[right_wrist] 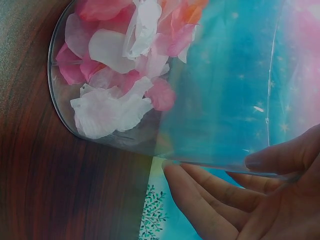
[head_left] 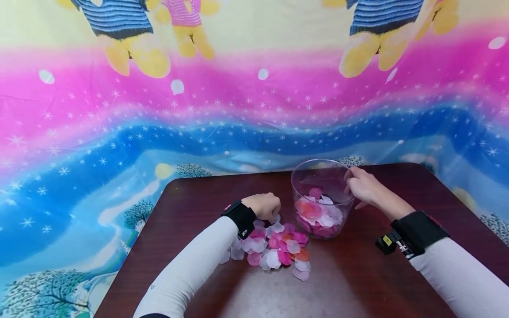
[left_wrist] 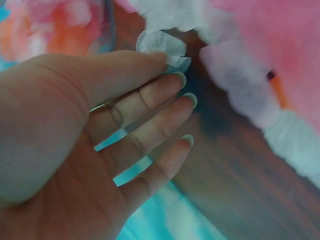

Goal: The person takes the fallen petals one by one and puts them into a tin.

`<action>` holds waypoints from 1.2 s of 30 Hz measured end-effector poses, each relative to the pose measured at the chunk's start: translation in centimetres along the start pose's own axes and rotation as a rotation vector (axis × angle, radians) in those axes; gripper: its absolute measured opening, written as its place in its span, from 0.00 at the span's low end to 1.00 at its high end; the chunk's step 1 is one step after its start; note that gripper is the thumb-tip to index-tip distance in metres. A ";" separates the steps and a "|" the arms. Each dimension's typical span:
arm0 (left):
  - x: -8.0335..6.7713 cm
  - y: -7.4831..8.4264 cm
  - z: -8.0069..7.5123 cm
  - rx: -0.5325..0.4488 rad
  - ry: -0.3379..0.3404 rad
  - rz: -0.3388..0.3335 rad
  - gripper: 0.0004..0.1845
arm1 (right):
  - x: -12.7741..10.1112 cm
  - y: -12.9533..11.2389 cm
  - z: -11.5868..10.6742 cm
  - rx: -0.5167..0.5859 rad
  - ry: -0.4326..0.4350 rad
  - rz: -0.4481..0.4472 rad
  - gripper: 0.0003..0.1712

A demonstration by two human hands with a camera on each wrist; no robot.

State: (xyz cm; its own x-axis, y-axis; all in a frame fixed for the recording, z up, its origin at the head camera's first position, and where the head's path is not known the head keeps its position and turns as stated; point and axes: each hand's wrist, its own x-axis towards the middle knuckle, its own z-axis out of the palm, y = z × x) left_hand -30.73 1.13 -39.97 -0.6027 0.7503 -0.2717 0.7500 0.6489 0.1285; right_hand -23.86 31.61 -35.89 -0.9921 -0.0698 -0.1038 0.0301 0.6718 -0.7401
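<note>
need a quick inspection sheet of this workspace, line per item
surface: dark wooden table, glossy, bare towards the near edge
job's things: clear bowl upright, partly filled with pink, white and orange petals; loose petal pile on the table beside it
clutter: nothing seen
hands: left hand at the far edge of the pile, a white petal at its fingertips; right hand grips the bowl's rim
cables: nothing seen
surroundings: colourful cartoon-print cloth behind the table
</note>
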 end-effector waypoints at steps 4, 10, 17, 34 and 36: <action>-0.9 -0.4 -2.2 -0.030 0.035 0.019 0.25 | 0.1 0.1 0.0 -0.003 0.000 -0.001 0.25; -3.1 0.0 -8.0 -0.063 0.137 0.038 0.09 | 0.2 -0.1 0.0 -0.012 0.007 -0.005 0.25; -4.6 2.2 -13.5 -0.043 0.241 0.098 0.05 | 0.2 -0.1 0.0 -0.011 0.004 -0.004 0.25; -0.6 6.9 -12.5 0.060 0.172 0.192 0.04 | 0.1 -0.1 0.1 -0.001 0.002 -0.013 0.23; -0.7 6.8 -12.7 0.063 0.181 0.194 0.05 | 0.0 0.0 -0.1 0.000 0.005 -0.009 0.23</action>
State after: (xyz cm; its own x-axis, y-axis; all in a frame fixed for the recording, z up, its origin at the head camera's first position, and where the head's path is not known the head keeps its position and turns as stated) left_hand -28.71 6.63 -26.86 -0.4805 0.8741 -0.0717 0.8684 0.4856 0.1007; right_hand -23.88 31.72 -35.81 -0.9930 -0.0720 -0.0935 0.0211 0.6711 -0.7411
